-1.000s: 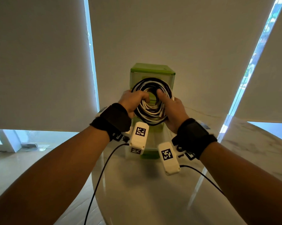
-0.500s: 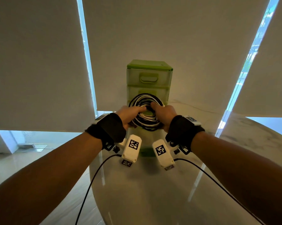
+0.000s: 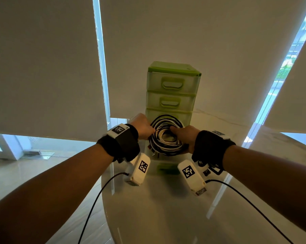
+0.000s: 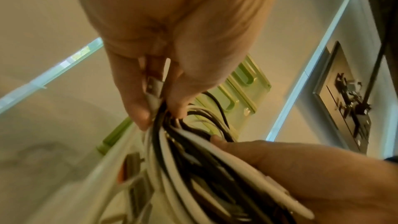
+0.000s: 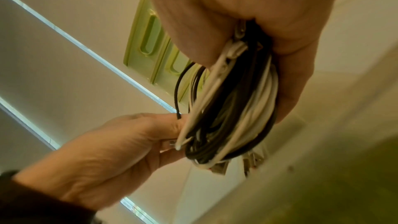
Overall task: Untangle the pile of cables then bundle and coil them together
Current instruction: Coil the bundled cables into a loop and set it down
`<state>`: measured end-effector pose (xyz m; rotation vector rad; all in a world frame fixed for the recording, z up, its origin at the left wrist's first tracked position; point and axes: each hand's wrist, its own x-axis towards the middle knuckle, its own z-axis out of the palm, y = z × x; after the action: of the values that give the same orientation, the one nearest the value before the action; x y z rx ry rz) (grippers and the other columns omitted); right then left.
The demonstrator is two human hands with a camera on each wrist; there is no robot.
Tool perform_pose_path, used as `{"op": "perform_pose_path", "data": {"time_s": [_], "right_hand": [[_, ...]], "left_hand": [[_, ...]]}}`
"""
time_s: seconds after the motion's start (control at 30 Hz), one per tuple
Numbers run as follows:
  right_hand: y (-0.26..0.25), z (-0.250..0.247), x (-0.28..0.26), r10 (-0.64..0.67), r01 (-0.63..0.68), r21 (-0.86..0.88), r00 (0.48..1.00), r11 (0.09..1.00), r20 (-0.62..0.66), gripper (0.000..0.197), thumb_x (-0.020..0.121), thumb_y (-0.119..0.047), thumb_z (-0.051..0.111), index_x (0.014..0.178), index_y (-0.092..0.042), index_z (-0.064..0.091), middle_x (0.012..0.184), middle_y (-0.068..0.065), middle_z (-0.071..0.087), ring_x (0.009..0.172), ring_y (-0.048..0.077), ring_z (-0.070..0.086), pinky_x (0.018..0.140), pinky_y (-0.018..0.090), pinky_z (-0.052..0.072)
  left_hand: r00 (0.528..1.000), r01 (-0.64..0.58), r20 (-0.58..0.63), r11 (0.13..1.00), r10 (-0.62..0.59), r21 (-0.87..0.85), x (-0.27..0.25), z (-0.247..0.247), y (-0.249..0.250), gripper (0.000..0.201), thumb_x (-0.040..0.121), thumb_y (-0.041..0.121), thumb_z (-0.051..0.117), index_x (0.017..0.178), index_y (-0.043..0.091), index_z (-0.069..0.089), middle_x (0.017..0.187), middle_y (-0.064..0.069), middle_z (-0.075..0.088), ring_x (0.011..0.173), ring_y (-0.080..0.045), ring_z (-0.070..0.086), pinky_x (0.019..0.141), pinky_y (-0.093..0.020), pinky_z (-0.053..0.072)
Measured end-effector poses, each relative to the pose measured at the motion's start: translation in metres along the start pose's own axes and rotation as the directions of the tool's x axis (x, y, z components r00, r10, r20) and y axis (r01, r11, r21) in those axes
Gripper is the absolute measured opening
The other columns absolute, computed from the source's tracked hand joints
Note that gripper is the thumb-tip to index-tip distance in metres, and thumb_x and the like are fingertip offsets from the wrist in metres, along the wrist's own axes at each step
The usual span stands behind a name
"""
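A round coil of black and white cables is held upright above the table, in front of a green drawer unit. My left hand pinches the coil's left side; in the left wrist view its thumb and fingers squeeze the strands and a metal plug. My right hand grips the coil's right side, fingers curled through the loop. In the right wrist view the bundle runs through my right palm, with loose plug ends hanging at the bottom.
The drawer unit stands at the back of a glossy white marble table. Its lowest drawer front juts forward under the coil. Closed roller blinds fill the window behind. Black sensor leads trail from both wrists.
Both hands have lowered the coil from the top drawer's height down to the third drawer and moved it slightly forward. The grip on both sides is unchanged.
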<state>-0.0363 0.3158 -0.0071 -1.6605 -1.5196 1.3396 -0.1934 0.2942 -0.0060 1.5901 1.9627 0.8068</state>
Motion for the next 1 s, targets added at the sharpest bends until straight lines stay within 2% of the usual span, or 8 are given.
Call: {"op": "perform_pose_path", "data": {"time_s": [0.1, 0.27, 0.37, 0.5, 0.63, 0.73, 0.87, 1.0], "right_hand": [[-0.001, 0.001, 0.006, -0.025, 0.026, -0.165, 1.0, 0.986, 0.008, 0.053, 0.095, -0.044, 0.052, 0.121, 0.001, 0.056, 0.12, 0.021, 0.062, 0.108, 0.036, 0.062, 0.095, 0.048, 0.051], [0.002, 0.006, 0.008, -0.044, 0.044, -0.25, 0.999, 0.967, 0.006, 0.044, 0.1, -0.036, 0.044, 0.122, 0.001, 0.055, 0.099, 0.015, 0.059, 0.107, 0.033, 0.061, 0.097, 0.042, 0.05], [0.004, 0.006, 0.011, -0.067, 0.064, -0.313, 0.998, 0.948, 0.004, 0.045, 0.101, -0.034, 0.042, 0.123, 0.004, 0.055, 0.102, 0.017, 0.058, 0.107, 0.032, 0.059, 0.095, 0.039, 0.049], [0.007, 0.008, 0.014, -0.108, 0.091, -0.358, 0.994, 0.929, -0.028, 0.036, 0.099, -0.032, 0.049, 0.109, 0.002, 0.059, 0.095, 0.014, 0.057, 0.092, 0.024, 0.053, 0.077, 0.031, 0.042], [0.013, 0.009, 0.018, -0.122, 0.083, -0.366, 0.989, 0.927, -0.084, 0.086, 0.088, -0.039, 0.066, 0.144, 0.001, 0.014, 0.139, 0.018, 0.043, 0.122, 0.03, 0.049, 0.096, 0.037, 0.044], [0.019, 0.009, 0.017, -0.22, 0.194, -0.365, 0.975, 0.91, -0.031, 0.109, 0.084, -0.047, 0.067, 0.15, -0.017, -0.014, 0.151, 0.017, 0.032, 0.134, 0.036, 0.039, 0.108, 0.042, 0.036], [0.023, 0.009, 0.008, -0.277, 0.259, -0.529, 0.96, 0.808, 0.048, 0.091, 0.086, -0.066, 0.048, 0.151, -0.038, -0.01, 0.155, 0.022, 0.005, 0.136, 0.045, 0.032, 0.112, 0.048, 0.032], [0.021, -0.003, 0.006, -0.235, 0.323, -0.617, 0.946, 0.718, 0.222, 0.112, 0.067, -0.08, 0.056, 0.153, -0.034, -0.001, 0.155, 0.01, 0.004, 0.142, 0.036, 0.022, 0.112, 0.047, 0.035]], "left_hand": [[0.997, -0.062, -0.028, 0.981, 0.068, 0.186, -0.002, -0.005, 0.006, 0.018, 0.084, 0.022, 0.071, 0.08, 0.005, 0.068, 0.072, -0.006, 0.056, 0.081, -0.025, 0.058, 0.069, -0.03, 0.047], [0.973, -0.208, -0.064, 0.966, 0.22, 0.153, 0.002, 0.001, -0.003, 0.057, 0.081, 0.021, 0.075, 0.134, 0.021, 0.053, 0.112, -0.017, 0.062, 0.089, -0.026, 0.066, 0.093, -0.039, 0.052], [0.943, -0.321, -0.011, 0.917, 0.333, 0.237, 0.007, 0.006, -0.002, 0.021, 0.092, 0.015, 0.059, 0.112, 0.013, 0.068, 0.101, -0.012, 0.067, 0.085, -0.026, 0.066, 0.083, -0.04, 0.056], [0.942, -0.333, 0.092, 0.87, 0.322, 0.364, 0.018, 0.008, 0.002, 0.015, 0.092, 0.012, 0.059, 0.099, 0.006, 0.071, 0.08, -0.007, 0.065, 0.078, -0.022, 0.063, 0.07, -0.029, 0.048], [0.936, -0.351, 0.175, 0.812, 0.304, 0.466, 0.028, 0.006, 0.009, 0.02, 0.088, 0.02, 0.068, 0.102, 0.007, 0.071, 0.086, -0.006, 0.068, 0.081, -0.022, 0.064, 0.081, -0.037, 0.053], [0.938, -0.341, 0.221, 0.83, 0.268, 0.441, 0.033, 0.002, 0.013, 0.012, 0.085, 0.021, 0.072, 0.088, 0.009, 0.072, 0.06, 0.005, 0.057, 0.055, -0.009, 0.053, 0.066, -0.028, 0.05], [0.949, -0.302, 0.222, 0.849, 0.224, 0.434, 0.035, 0.007, 0.018, 0.032, 0.083, 0.021, 0.074, 0.057, 0.016, 0.057, 0.051, 0.004, 0.052, 0.048, -0.01, 0.049, 0.066, -0.031, 0.05], [0.965, -0.245, 0.214, 0.825, 0.154, 0.509, 0.036, 0.012, 0.025, 0.011, 0.083, 0.013, 0.07, 0.073, 0.01, 0.067, 0.063, -0.002, 0.058, 0.068, -0.022, 0.059, 0.075, -0.035, 0.054]]}}
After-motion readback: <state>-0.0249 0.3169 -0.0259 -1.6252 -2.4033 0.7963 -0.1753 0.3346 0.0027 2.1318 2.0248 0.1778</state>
